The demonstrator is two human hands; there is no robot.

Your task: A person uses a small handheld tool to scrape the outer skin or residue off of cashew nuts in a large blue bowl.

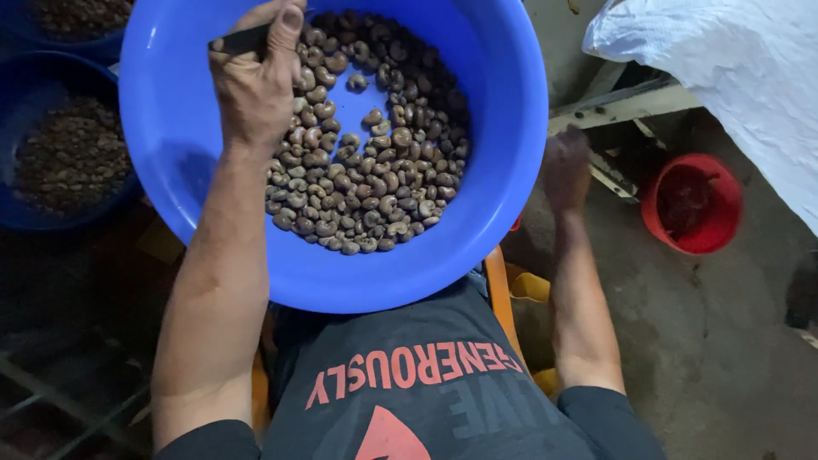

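Grey concrete floor [724, 341] lies all around, dark and dusty. At the middle sits a big blue bowl [503, 128] on the person's lap, likely so the nuts are close to reach. Brown curved nuts [366, 183] fill its bottom. The left hand [256, 81], at 11 o'clock, is inside the bowl, fingers closed around a thin dark tool [241, 40] just above the nuts. The right hand [566, 166], at 3 o'clock, is outside the bowl's rim and blurry; I cannot tell if it is open or closed. At 9 o'clock two dark blue tubs [34, 217] hold more brown bits. A red bucket [692, 204] sits at 3 o'clock, farther out. A white sack [724, 68] lies at 1 o'clock.
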